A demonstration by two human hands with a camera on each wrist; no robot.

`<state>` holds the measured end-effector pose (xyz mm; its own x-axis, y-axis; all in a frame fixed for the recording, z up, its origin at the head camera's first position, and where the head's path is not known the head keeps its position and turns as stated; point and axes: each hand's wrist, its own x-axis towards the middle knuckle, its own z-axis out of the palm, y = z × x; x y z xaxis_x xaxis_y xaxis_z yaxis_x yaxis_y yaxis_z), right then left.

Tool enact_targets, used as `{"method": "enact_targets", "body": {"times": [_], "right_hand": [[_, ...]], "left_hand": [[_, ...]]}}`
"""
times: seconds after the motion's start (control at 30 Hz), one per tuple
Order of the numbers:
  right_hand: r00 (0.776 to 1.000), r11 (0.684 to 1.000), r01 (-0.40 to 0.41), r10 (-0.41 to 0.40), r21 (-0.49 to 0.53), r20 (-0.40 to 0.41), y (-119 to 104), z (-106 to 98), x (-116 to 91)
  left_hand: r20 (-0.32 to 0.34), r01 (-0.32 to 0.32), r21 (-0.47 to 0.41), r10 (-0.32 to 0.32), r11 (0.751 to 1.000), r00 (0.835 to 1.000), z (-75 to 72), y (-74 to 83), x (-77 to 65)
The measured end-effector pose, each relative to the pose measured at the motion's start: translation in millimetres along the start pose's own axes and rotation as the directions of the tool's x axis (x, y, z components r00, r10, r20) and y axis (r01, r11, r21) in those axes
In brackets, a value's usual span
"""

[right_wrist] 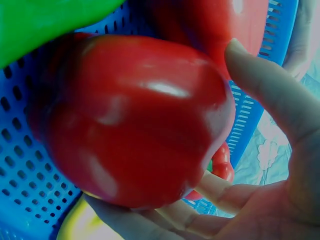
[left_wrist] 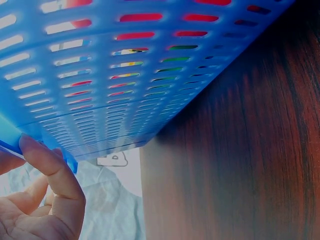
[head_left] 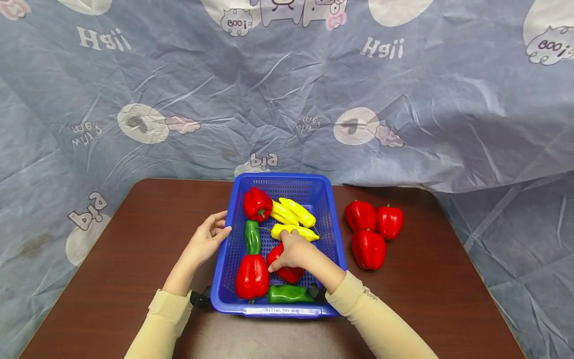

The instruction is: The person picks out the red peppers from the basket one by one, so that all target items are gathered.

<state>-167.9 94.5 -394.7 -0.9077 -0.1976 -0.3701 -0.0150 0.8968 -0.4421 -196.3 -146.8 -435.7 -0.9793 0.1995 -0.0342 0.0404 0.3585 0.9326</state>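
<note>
A blue perforated basket [head_left: 339,239] stands on the table with peppers inside. My left hand [head_left: 210,238] pinches its left rim, thumb and fingers on either side of the edge. Inside the basket, my right hand [head_left: 296,249] grips a red bell pepper [right_wrist: 140,120], thumb on one side and fingers curled round the other. Left of that lies another red bell pepper [head_left: 252,276], and a third red one [head_left: 257,203] sits in the far left corner. Yellow peppers [head_left: 298,213] lie beyond the right hand. One green pepper [head_left: 253,238] lies along the left wall, another [head_left: 289,294] at the near wall.
Three red bell peppers [head_left: 368,249] sit close together on the brown table [head_left: 426,299], right of the basket. A grey-blue printed cloth [head_left: 278,99] hangs behind the table. Dark wrist cameras [head_left: 200,298] are worn at both cuffs.
</note>
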Motion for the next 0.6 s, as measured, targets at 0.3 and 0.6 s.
{"method": "enact_targets", "body": {"times": [0.3, 0.6], "right_hand": [[1.0, 1.0, 0.009, -0.009, -0.003, -0.013, 2, 0, 0], [0.992, 0.993, 0.071, -0.06, 0.097, -0.109, 3, -25, -9]], "left_hand": [[-0.002, 0.001, 0.007, -0.001, 1.0, 1.0, 0.8, -0.6, 0.4], [-0.007, 0.002, 0.002, -0.002, 1.0, 1.0, 1.7, 0.6, 1.0]]}}
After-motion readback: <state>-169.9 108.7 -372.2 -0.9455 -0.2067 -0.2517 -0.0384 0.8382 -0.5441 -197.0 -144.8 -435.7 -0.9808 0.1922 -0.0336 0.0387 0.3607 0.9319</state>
